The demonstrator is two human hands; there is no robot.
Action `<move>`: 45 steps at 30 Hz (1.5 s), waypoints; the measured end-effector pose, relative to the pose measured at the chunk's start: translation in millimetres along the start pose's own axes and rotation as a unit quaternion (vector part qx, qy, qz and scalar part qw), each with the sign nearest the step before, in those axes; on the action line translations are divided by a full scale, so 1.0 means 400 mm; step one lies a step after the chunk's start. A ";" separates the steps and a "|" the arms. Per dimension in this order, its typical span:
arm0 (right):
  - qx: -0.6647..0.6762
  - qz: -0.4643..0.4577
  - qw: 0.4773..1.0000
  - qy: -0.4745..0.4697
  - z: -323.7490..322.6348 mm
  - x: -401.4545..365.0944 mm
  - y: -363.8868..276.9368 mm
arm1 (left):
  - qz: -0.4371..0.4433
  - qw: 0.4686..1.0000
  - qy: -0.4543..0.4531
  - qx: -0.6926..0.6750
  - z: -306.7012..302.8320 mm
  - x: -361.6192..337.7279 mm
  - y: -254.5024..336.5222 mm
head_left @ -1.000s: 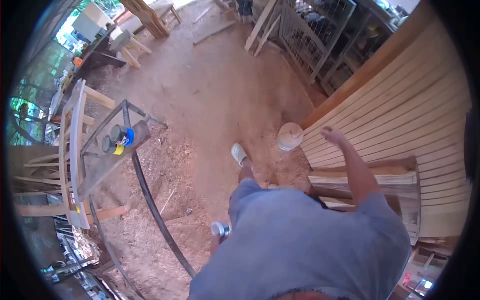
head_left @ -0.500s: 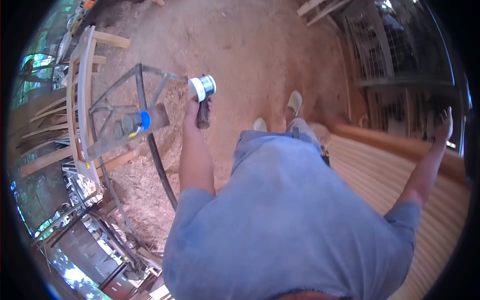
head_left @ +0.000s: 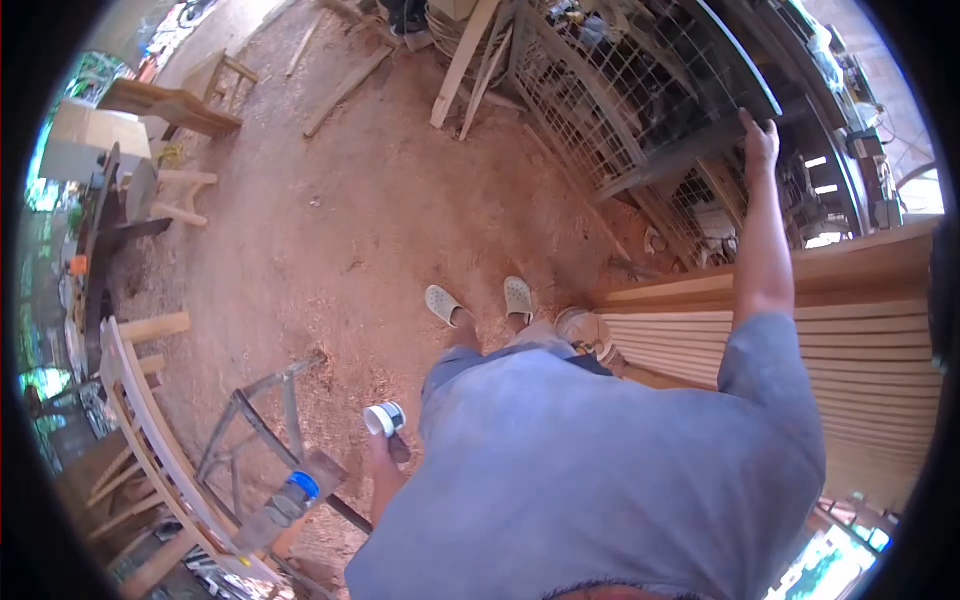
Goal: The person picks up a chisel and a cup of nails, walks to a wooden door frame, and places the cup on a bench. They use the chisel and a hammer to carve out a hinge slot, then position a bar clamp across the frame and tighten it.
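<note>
My left hand [head_left: 384,455] is wrapped around a small white cylindrical container [head_left: 384,418], low and to the left of my body. A short dark brown piece [head_left: 399,449] shows beside the palm, under the container. My right arm stretches out to the far right. At its end my right hand [head_left: 761,148] has its fingers apart and holds nothing visible, close beside a dark ledge [head_left: 715,145] along the wire mesh rack [head_left: 590,90]. A blue-banded tin [head_left: 302,486] stands on a board on the metal stand [head_left: 262,425] left of my left hand.
Ribbed wooden panels [head_left: 670,335] lie along my right side, behind a long wooden beam [head_left: 850,258]. A slatted wooden frame [head_left: 150,430] leans at the left. Loose planks [head_left: 347,92] lie on the dusty floor [head_left: 350,220] ahead. A wooden stool [head_left: 183,197] stands at the upper left.
My view has swung right, and my body has moved along beside the panels. My right hand has reached forward to the mesh rack. The container remains in my left hand, now lower.
</note>
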State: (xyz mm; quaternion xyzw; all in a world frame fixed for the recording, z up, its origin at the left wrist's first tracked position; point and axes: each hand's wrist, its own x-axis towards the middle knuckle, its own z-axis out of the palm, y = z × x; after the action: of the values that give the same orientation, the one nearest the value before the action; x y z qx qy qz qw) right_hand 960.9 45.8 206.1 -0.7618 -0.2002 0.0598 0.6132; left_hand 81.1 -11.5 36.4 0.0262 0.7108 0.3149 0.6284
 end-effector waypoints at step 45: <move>-0.157 0.092 0.983 0.003 0.977 0.692 0.879 | -0.104 0.708 -0.268 0.645 1.496 0.331 0.358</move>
State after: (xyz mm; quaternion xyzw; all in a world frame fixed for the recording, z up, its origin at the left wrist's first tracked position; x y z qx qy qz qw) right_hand 1163.2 447.4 -182.1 -0.8641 -0.1342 0.0813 0.4782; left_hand 546.6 408.7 -17.8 0.4342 0.5409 -0.3076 0.6513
